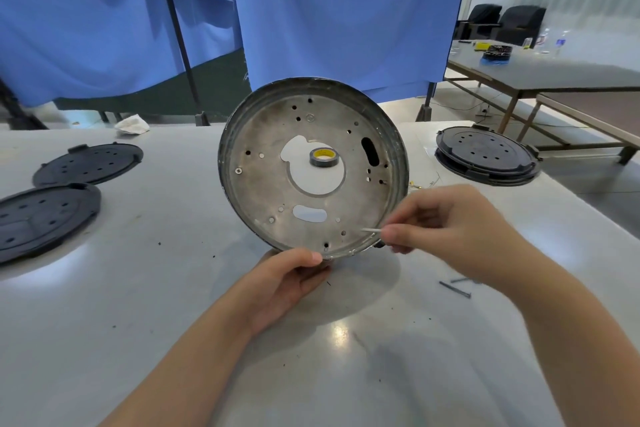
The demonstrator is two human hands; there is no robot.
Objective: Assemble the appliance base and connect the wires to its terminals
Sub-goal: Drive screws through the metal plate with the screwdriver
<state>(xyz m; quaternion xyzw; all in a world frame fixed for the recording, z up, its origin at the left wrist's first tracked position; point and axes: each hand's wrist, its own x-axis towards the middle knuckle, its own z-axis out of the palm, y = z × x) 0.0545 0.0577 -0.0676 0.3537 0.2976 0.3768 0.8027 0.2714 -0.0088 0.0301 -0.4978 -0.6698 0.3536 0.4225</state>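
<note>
Metal base plate, round and dished, stands tilted on its lower rim at the centre of the frame, its inner face turned toward the camera. Through its large central cut-out a roll of tape is visible, lying on the counter behind.

Risks, as judged:
- The plate is steadied at one point only. If the supporting hand slackens, the rim may roll or slide on the smooth counter and the plate may fall flat.
- The thin white wire end is aimed at the lower right of the plate, where several small holes lie close together. A wrong hole is easily chosen.
- The cut metal edges could scrape the wire's covering if it is pulled through at an angle.
- Loose screws lie at the lower right, under the working forearm; a sweep of the arm could scatter them.

Left hand: fingers curled under the bottom rim, thumb laid over its front edge, gripping the plate.

Right hand: fingers drawn closed in a pinch on the wire end, whose tip lies over the plate's face. Whether it has entered a hole cannot be told.

Black vented covers lie at the left, and another black cover rests at the right.
</note>
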